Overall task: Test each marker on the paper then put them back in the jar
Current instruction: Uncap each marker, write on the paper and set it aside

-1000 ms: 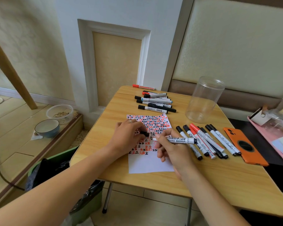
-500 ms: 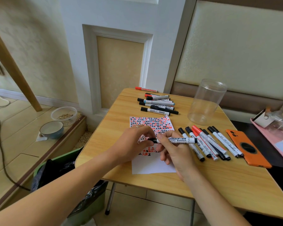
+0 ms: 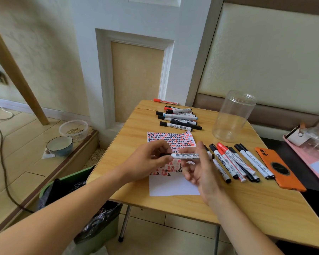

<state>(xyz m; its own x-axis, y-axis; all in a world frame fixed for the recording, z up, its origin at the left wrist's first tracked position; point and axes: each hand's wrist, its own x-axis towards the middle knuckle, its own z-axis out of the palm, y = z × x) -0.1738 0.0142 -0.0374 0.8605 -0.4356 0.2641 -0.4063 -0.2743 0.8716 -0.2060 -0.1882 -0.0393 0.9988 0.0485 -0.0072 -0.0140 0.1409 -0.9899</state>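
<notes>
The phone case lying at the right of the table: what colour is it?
Orange, with a dark oval ring on the phone case; the head view shows it plainly.

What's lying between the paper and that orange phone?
A row of markers lies on the table between the paper and phone, in the head view.
</notes>
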